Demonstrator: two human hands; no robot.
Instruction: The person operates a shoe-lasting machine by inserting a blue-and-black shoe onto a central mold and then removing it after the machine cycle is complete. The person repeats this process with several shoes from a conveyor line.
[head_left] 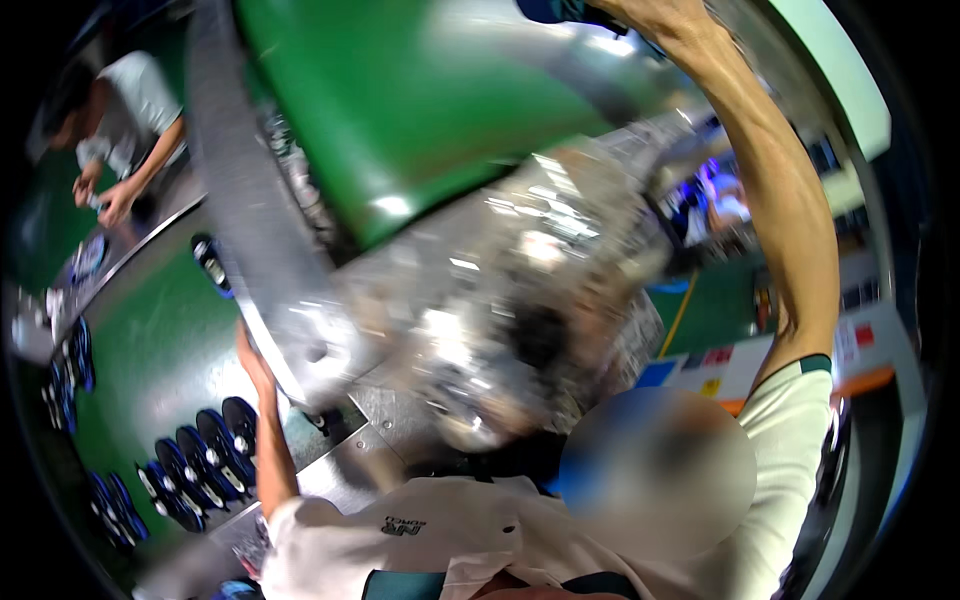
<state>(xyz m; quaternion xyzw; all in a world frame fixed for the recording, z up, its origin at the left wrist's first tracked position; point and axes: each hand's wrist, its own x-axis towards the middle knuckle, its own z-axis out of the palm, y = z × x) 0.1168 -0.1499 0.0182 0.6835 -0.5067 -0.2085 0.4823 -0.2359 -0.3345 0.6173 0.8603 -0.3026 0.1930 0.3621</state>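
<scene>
The right arm [790, 230] stretched overhead, its hand cut off, grip unseen; the left hand [250, 355] rested against a grey metal rail [240, 200] running lengthwise away, grip unclear.

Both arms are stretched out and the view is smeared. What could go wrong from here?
The right arm reaches overhead, its hand out of frame, so whatever it grips can't be checked. The left hand rests against the grey rail near blurred metal machinery; a pinch seems possible. The blue-black parts sit close to that elbow and might get knocked.
</scene>
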